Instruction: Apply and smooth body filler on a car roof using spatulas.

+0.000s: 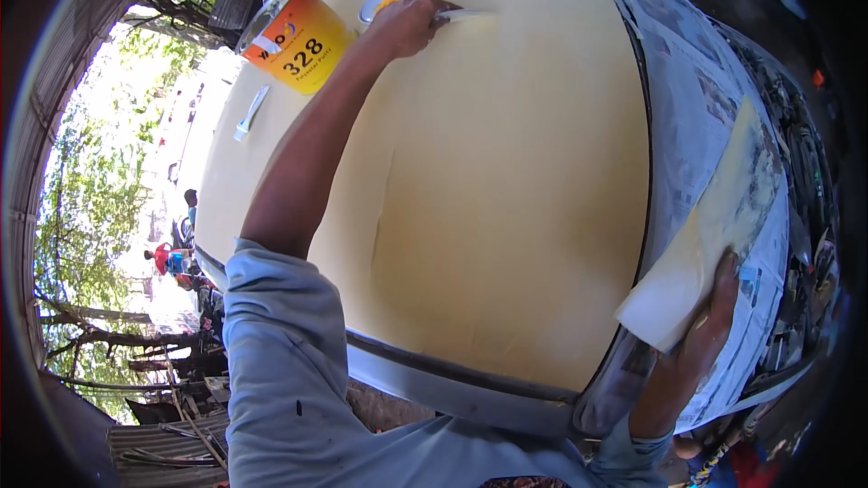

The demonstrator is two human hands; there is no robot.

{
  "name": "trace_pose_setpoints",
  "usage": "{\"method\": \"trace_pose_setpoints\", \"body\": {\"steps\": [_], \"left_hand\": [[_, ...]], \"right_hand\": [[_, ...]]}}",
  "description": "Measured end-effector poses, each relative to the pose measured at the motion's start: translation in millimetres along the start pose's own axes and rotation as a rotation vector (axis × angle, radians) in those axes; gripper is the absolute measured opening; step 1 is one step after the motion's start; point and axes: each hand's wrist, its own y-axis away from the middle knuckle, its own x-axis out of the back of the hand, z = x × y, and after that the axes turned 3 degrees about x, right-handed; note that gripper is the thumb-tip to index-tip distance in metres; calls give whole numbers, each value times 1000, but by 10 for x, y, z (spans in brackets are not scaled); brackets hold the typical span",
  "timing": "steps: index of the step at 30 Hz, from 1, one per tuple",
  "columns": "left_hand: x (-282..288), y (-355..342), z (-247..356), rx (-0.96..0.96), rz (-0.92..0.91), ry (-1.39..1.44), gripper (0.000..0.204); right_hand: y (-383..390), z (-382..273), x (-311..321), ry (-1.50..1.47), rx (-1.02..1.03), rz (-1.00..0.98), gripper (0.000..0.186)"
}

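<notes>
My left hand [414,25] reaches far over a cream car roof [506,172], closed round a thin putty spreader [468,14] whose pale blade lies at the roof's surface. Just behind that hand rests a round lid [369,7] with orange-yellow paste on it. To its left stands a yellow and orange putty can [312,50]. Low on the right, my right hand [710,330] grips a long, whitish sheet [692,253] by its near part. Pale putty is smeared over the sheet's far half. Some of my right fingers are hidden beneath it.
A small white and blue strip-like object [252,114] lies on the roof left of the can. Newspaper [687,99] covers the windscreen area on the right. Dark roof trim [470,370] edges the near side. People [172,259] and trees stand far left.
</notes>
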Motion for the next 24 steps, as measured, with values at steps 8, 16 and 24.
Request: {"method": "trace_pose_setpoints", "body": {"steps": [8,16,24], "left_hand": [[93,887,305,-135,-76,164,31],[238,2462,701,-271,-26,185,47],[496,3756,1029,-208,-149,136,52]], "right_hand": [[-21,158,229,482,397,-81,49],[26,53,123,213,221,-181,68],[-23,51,75,129,138,-193,61]]}}
